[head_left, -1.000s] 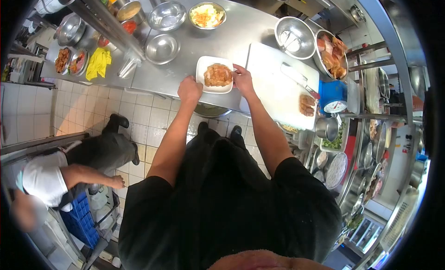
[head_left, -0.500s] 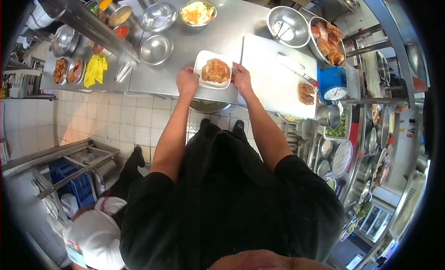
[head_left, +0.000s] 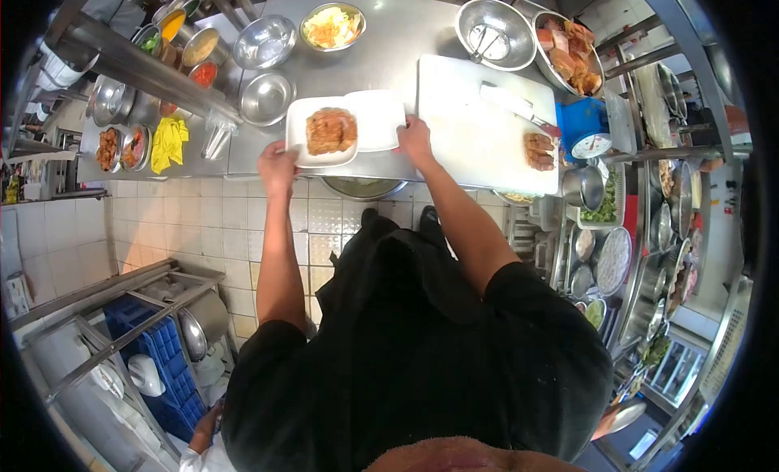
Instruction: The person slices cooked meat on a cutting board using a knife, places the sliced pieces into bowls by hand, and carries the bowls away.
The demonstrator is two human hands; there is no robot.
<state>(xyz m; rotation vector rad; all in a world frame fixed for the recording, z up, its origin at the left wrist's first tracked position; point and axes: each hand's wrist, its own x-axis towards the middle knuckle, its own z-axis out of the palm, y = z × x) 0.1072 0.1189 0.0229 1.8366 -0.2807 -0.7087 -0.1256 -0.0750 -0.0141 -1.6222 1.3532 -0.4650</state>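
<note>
My left hand [head_left: 277, 169] grips the left edge of a square white plate [head_left: 299, 128], on which lies a piece of browned, sliced-looking meat [head_left: 331, 130]. A second white plate [head_left: 380, 119], bare on top, sits to its right, partly overlapped by the first. My right hand [head_left: 415, 139] pinches the right edge of that second plate. Right of my right hand is a white cutting board [head_left: 462, 115] bearing a knife [head_left: 513, 101] and a small sliced piece of meat [head_left: 539, 151].
Steel bowls [head_left: 268, 99], a bowl of shredded vegetables [head_left: 333, 27] and a yellow cloth [head_left: 169, 143] are on the steel counter. A blue scale [head_left: 586, 127] and a bowl of meat [head_left: 568, 54] stand right. A co-worker's arm [head_left: 205, 431] shows lower left.
The plate with meat has moved left with my left hand, and a second plate now shows beside it, at my right hand. The co-worker has moved mostly out of view at the lower left.
</note>
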